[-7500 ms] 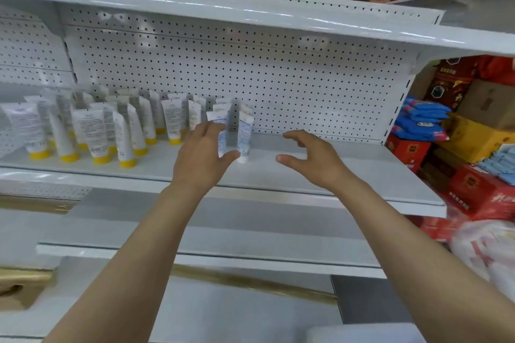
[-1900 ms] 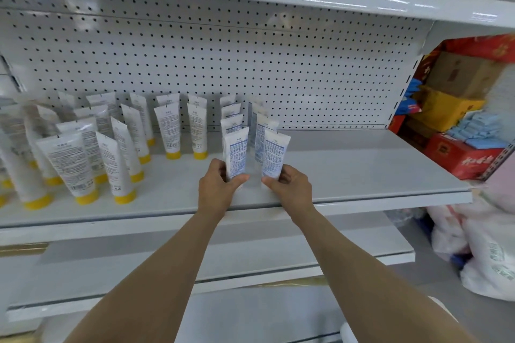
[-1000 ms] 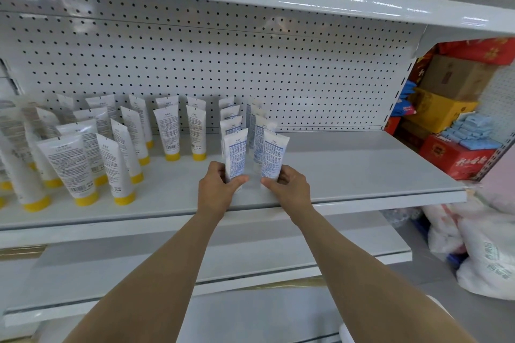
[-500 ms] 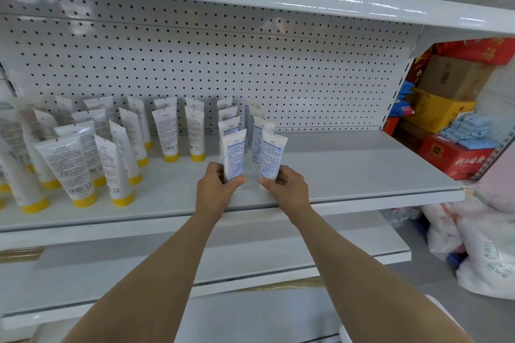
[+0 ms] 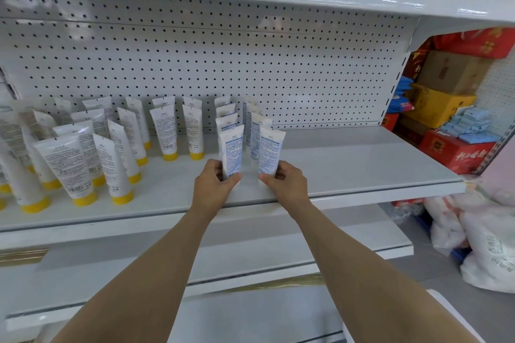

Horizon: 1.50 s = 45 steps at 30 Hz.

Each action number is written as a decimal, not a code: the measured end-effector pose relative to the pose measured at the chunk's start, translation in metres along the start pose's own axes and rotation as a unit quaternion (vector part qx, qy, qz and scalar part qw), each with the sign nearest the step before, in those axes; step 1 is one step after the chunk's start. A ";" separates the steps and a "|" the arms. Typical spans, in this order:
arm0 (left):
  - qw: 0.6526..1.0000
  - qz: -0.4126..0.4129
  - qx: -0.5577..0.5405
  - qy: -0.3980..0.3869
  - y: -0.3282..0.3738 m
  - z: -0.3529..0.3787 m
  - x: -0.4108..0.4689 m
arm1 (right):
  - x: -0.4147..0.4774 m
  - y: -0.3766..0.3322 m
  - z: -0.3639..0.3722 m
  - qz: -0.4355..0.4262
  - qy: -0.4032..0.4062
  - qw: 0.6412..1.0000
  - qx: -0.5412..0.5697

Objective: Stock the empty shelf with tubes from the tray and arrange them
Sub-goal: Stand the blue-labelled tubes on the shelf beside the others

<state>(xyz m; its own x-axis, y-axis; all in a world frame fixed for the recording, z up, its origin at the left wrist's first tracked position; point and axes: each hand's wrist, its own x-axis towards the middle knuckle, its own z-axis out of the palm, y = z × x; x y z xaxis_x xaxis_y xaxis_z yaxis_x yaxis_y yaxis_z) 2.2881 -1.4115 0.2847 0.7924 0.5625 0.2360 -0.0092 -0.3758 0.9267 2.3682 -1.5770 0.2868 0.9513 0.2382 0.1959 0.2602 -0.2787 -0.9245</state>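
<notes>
**Two hands, two tubes at the shelf's front edge**

White pegboard (image 5: 278, 64) backs a white metal shelf (image 5: 348, 164), whose right half is bare. Two rows of blue-printed tubes (image 5: 227, 120) run from the pegboard toward the front edge, cap down. The left row counts four. The right row shows at least three, and its back ones overlap too much to count. Left of them stand yellow-capped tubes (image 5: 67, 164), more than a dozen; those at the far left are too blurred to number. Every tube carries small print and a barcode, none of it legible.

The left hand (image 5: 213, 184) grips the left front tube (image 5: 232, 147) at its lower end, thumb across the near face and fingers (image 5: 216, 168) curled behind. The right hand (image 5: 287, 182) grips the right front tube (image 5: 270, 147) the same way, low down, its fingers (image 5: 281, 170) wrapped on the right side. Both tubes are upright, just beside each other but apart, near the shelf's front edge.

One red carton (image 5: 451, 150) at the right bears white characters, which I cannot read.
</notes>
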 end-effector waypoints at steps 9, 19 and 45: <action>0.999 0.012 0.007 -0.041 0.006 0.016 0.001 | 0.015 0.009 -0.020 -0.001 0.014 0.999 -0.039; 0.999 0.008 0.016 -0.043 0.015 0.050 0.009 | 0.069 0.034 -0.061 -0.008 0.020 0.998 -0.055; 0.998 -0.001 -0.012 -0.059 0.018 0.051 0.011 | 0.235 0.052 -0.031 -0.042 -0.057 0.993 -0.099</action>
<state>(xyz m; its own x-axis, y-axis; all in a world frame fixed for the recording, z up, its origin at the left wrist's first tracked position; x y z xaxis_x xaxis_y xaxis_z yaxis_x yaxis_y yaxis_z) 2.3280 -1.4494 0.2889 0.8587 0.4718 0.2002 -0.0223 -0.3559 0.9343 2.6103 -1.5639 0.2948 0.9027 0.3684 0.2221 0.3766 -0.4273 -0.8220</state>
